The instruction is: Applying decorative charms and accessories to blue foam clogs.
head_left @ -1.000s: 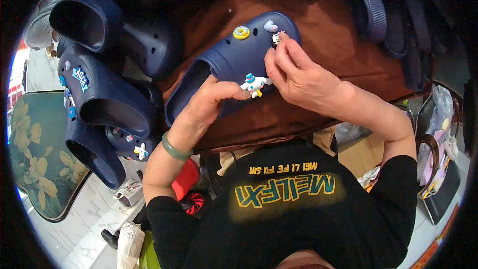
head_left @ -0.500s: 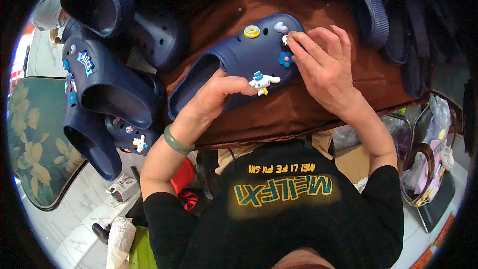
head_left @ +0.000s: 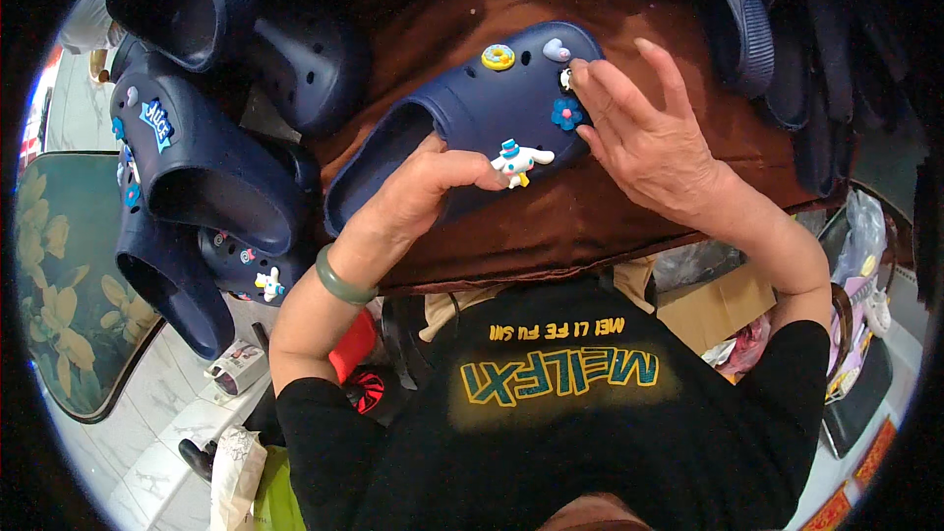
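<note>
On the brown tabletop (head_left: pixel 629 226), a navy clog (head_left: pixel 472 118) is lying with charms pinned to it. Left hand (head_left: pixel 423 192) is gripping its side, fingers curled; right hand (head_left: pixel 649 138) is resting half-open, fingertips (head_left: pixel 580 74) pressing a small charm (head_left: pixel 565 79).

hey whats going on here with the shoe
A person is fitting small charms onto a navy clog lying on a brown cloth-covered table. The left hand grips the clog's side by a white cartoon-dog charm. The right hand presses its fingertips at the toe, beside a blue flower charm. More navy clogs lie piled to the left.
</note>
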A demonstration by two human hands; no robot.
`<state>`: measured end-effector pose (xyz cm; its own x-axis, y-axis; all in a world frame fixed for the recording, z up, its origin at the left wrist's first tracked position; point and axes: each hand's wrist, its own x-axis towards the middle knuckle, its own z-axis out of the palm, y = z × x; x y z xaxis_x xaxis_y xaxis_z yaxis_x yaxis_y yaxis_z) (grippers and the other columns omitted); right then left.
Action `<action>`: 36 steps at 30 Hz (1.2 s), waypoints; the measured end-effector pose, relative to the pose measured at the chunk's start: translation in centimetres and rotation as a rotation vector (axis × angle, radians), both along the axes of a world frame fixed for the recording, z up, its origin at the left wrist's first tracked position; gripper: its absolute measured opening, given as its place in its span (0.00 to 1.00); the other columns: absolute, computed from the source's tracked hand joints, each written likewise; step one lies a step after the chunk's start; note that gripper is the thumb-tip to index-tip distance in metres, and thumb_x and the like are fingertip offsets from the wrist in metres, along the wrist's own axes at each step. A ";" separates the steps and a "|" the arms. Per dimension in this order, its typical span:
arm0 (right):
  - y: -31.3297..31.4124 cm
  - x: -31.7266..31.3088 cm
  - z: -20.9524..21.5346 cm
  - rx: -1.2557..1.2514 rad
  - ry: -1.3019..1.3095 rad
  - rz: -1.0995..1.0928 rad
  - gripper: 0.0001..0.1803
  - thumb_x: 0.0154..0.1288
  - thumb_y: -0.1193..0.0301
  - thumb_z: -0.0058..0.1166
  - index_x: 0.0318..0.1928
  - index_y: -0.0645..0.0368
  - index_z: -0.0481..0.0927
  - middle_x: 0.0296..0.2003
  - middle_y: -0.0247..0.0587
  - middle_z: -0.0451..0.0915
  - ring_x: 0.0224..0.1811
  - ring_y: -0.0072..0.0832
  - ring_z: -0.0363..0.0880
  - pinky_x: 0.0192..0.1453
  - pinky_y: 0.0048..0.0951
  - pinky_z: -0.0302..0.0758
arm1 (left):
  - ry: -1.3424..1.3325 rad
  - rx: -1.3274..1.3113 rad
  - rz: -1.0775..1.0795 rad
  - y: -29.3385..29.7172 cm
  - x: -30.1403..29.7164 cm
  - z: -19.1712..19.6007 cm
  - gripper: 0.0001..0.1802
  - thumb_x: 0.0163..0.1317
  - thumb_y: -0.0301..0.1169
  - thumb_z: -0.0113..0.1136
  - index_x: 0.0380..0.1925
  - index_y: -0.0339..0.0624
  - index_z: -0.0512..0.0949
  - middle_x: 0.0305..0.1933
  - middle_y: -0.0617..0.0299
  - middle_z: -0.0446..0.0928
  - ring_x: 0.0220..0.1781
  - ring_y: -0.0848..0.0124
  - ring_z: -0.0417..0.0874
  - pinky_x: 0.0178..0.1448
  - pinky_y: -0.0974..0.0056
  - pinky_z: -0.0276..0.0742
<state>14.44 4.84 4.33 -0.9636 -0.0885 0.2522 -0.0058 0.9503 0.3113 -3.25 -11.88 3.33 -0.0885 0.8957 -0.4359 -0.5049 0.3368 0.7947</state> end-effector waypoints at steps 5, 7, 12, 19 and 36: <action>1.8 -0.7 -0.1 -0.231 0.134 0.090 0.19 0.53 0.67 0.58 0.43 0.68 0.80 0.46 0.38 0.77 0.59 0.32 0.66 0.69 0.57 0.53 | -0.029 0.012 0.045 -0.1 0.3 0.6 0.23 0.45 0.22 0.58 0.46 0.37 0.77 0.43 0.62 0.80 0.46 0.73 0.78 0.55 0.67 0.71; 2.5 -0.6 0.0 -0.126 0.099 0.140 0.21 0.47 0.68 0.57 0.43 0.67 0.81 0.44 0.36 0.78 0.57 0.31 0.68 0.71 0.57 0.52 | -0.033 0.022 0.041 0.1 0.3 0.2 0.23 0.45 0.22 0.59 0.46 0.37 0.77 0.43 0.62 0.80 0.46 0.72 0.78 0.55 0.67 0.71; 2.0 -0.8 0.8 0.252 -0.069 0.214 0.23 0.45 0.68 0.54 0.42 0.68 0.82 0.43 0.39 0.79 0.59 0.32 0.67 0.73 0.56 0.51 | -0.055 0.040 0.053 0.0 0.2 -0.5 0.24 0.44 0.22 0.59 0.47 0.36 0.76 0.44 0.62 0.79 0.46 0.71 0.78 0.55 0.67 0.71; 1.2 -0.5 0.1 0.279 -0.032 0.135 0.24 0.47 0.67 0.50 0.42 0.74 0.81 0.48 0.52 0.77 0.62 0.39 0.64 0.71 0.53 0.55 | 0.014 0.093 0.010 0.8 0.0 0.1 0.27 0.44 0.22 0.58 0.50 0.36 0.74 0.45 0.63 0.79 0.48 0.71 0.78 0.56 0.67 0.71; 5.1 -2.1 -6.3 -1.560 0.563 -0.296 0.18 0.75 0.64 0.40 0.55 0.61 0.74 0.46 0.41 0.80 0.43 0.26 0.76 0.51 0.26 0.72 | 0.719 0.129 -0.324 -2.2 1.0 2.2 0.26 0.61 0.31 0.62 0.57 0.34 0.70 0.55 0.59 0.76 0.57 0.68 0.74 0.63 0.64 0.67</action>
<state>12.38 9.89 -1.98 -0.6663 0.7148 0.2124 -0.0067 0.2792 -0.9602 -2.23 -14.04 5.53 -0.0350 0.9644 -0.2622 0.2531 0.2623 0.9312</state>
